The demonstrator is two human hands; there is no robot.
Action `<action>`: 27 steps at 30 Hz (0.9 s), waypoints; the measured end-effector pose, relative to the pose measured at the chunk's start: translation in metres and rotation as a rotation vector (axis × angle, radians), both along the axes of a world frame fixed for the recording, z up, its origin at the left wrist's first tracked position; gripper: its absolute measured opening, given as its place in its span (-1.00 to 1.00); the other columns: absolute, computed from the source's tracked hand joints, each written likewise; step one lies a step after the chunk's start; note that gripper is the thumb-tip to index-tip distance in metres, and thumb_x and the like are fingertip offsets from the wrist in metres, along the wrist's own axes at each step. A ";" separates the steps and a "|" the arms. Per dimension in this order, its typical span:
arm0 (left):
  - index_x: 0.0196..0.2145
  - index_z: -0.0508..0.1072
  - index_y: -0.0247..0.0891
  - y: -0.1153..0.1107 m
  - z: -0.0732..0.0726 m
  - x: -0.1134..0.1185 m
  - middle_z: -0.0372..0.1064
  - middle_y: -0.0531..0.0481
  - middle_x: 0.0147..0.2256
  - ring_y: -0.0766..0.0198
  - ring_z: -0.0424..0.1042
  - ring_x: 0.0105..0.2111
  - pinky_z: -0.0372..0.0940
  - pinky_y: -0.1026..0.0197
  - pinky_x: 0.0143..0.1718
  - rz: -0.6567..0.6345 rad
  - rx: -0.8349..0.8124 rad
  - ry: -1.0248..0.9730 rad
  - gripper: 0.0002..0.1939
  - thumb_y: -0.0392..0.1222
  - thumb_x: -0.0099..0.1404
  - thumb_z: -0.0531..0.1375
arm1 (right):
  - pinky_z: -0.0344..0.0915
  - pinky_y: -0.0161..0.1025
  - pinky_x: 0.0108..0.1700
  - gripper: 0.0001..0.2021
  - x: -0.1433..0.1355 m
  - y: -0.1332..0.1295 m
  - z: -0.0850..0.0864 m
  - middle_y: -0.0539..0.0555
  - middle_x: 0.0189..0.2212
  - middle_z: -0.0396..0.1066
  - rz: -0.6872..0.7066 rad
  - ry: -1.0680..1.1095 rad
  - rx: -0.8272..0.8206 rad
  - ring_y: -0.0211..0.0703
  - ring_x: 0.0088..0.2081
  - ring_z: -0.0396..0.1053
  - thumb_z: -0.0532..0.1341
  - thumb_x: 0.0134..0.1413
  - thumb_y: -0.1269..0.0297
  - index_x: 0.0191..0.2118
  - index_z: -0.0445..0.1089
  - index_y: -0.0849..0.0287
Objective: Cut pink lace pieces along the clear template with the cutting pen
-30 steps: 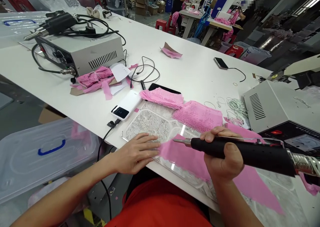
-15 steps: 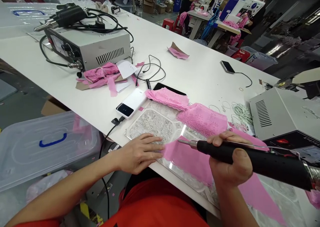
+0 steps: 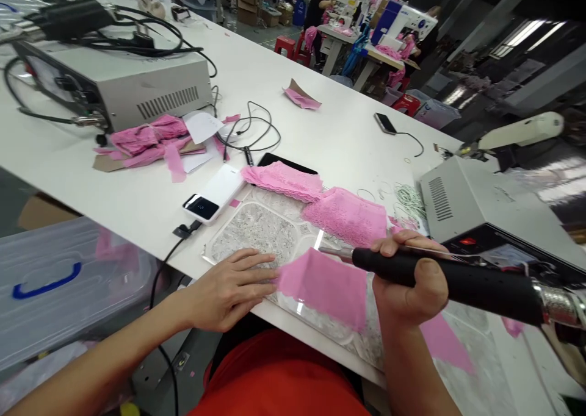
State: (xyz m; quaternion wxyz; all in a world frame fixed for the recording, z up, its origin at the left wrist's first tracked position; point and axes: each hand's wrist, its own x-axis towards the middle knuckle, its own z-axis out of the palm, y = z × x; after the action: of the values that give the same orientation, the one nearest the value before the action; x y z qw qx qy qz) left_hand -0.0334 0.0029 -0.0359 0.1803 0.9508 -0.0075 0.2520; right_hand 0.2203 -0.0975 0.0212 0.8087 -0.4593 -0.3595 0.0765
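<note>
Gripping a black handheld tool in a closed fist, right hand holds its metal tip over the pink fabric strip. Left hand lies flat, fingers open, pinning strip's left edge on clear plate nr table edge, w/ pink lace pieces just behind.

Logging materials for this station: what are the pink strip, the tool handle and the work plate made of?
Pink strip: thin matte fabric, limp. Tool handle: matte black, probably plastic or rubber; its tip looks metal. Work plate: clear and glossy, likely acrylic or glass, with scuffed patches.
</note>
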 end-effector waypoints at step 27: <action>0.01 0.43 -0.31 -0.070 -0.012 0.094 0.43 -0.13 0.06 0.08 0.31 0.17 -0.04 -0.15 0.33 -0.066 0.103 -0.074 -0.74 -0.26 0.41 0.10 | 0.29 -0.21 -0.53 -0.84 0.061 -0.062 -0.006 0.02 -0.45 0.33 -0.246 0.008 -0.006 -0.30 -0.58 0.26 0.13 -0.18 0.27 -0.45 0.40 0.20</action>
State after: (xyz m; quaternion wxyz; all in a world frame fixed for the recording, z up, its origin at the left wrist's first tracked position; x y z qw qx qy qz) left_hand 0.0606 -0.0666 -0.0474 0.1391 0.9481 -0.0584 0.2800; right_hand 0.2813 -0.1596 0.0149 0.8121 -0.5019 -0.2969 -0.0205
